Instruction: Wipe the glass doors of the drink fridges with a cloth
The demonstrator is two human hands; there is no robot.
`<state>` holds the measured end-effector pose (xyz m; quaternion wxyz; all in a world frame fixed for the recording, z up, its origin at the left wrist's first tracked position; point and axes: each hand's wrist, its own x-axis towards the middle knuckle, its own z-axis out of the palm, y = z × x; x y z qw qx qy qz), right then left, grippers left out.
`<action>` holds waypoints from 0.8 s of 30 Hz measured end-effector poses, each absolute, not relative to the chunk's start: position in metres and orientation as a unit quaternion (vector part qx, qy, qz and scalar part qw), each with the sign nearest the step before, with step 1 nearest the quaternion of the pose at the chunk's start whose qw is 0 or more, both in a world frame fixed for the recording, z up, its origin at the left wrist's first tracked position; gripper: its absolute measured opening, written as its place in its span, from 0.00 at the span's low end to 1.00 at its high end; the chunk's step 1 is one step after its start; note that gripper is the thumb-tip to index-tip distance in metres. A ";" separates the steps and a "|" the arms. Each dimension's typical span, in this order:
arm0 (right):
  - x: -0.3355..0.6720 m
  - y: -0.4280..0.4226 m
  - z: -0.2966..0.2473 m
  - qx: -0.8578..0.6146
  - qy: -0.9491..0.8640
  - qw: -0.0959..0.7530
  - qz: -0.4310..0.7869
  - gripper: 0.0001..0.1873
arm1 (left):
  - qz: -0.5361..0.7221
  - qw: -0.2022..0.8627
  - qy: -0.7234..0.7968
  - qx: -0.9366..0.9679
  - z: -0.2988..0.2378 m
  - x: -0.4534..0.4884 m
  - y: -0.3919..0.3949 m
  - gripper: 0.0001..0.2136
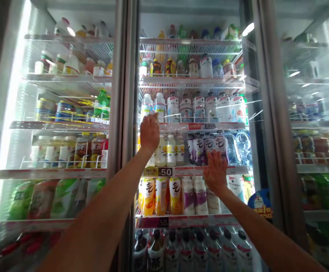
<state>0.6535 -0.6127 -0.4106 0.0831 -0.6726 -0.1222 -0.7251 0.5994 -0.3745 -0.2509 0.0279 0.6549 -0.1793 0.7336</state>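
My left hand (149,131) reaches up to the front edge of a wire shelf (198,126), just under a white bottle with a blue label (146,106). I see its back only; the fingers point away, so their grip is hidden. Lower and to the right, my right hand (215,172) is open, its fingers spread against dark-capped bottles with purple labels (200,147). The hand rests over the shelf strip with the price tag (165,172). Below it stand orange bottles (149,196) and white-and-purple bottles (200,196).
I face a lit drinks fridge with several shelves of bottles. A metal door frame (124,113) stands left of my arms, with a glass-fronted section (62,143) beyond it. Another frame post (272,124) and more glass (314,113) are on the right. Dark bottles (181,245) fill the bottom shelf.
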 end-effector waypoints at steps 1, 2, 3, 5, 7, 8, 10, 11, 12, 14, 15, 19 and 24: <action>0.653 -0.613 -0.411 -0.672 -0.121 0.084 -0.726 0.37 | 0.745 0.051 -0.154 0.647 -0.249 0.599 -0.373 0.22; 0.653 -0.613 -0.411 -0.672 -0.120 0.085 -0.726 0.37 | 0.743 0.044 -0.158 0.649 -0.252 0.600 -0.373 0.22; 0.653 -0.613 -0.411 -0.672 -0.119 0.085 -0.726 0.37 | 0.725 0.012 -0.188 0.662 -0.258 0.601 -0.375 0.22; 0.652 -0.614 -0.411 -0.676 -0.121 0.081 -0.722 0.37 | 0.658 -0.089 -0.290 0.689 -0.274 0.603 -0.379 0.22; 0.651 -0.615 -0.411 -0.679 -0.126 0.073 -0.720 0.37 | 0.617 -0.142 -0.341 0.695 -0.283 0.605 -0.376 0.21; 0.651 -0.615 -0.411 -0.680 -0.126 0.069 -0.719 0.37 | 0.632 -0.127 -0.325 0.692 -0.283 0.604 -0.371 0.21; 0.649 -0.615 -0.410 -0.682 -0.121 0.063 -0.719 0.38 | 0.705 -0.037 -0.229 0.671 -0.277 0.603 -0.357 0.21; 0.649 -0.615 -0.410 -0.683 -0.117 0.061 -0.718 0.38 | 0.736 0.006 -0.177 0.654 -0.274 0.602 -0.351 0.21; 0.649 -0.614 -0.410 -0.684 -0.112 0.061 -0.718 0.39 | 0.753 0.031 -0.144 0.641 -0.274 0.602 -0.348 0.22; 0.649 -0.614 -0.411 -0.684 -0.107 0.062 -0.719 0.39 | 0.750 0.008 -0.156 0.643 -0.280 0.603 -0.346 0.22; 0.649 -0.614 -0.411 -0.684 -0.109 0.061 -0.719 0.39 | 0.731 -0.029 -0.195 0.653 -0.286 0.605 -0.347 0.22; 0.650 -0.616 -0.412 -0.690 -0.119 0.057 -0.711 0.39 | 0.689 -0.092 -0.267 0.668 -0.298 0.607 -0.339 0.22; 0.651 -0.614 -0.412 -0.693 -0.109 0.067 -0.710 0.39 | 0.780 0.048 -0.108 0.614 -0.296 0.609 -0.327 0.23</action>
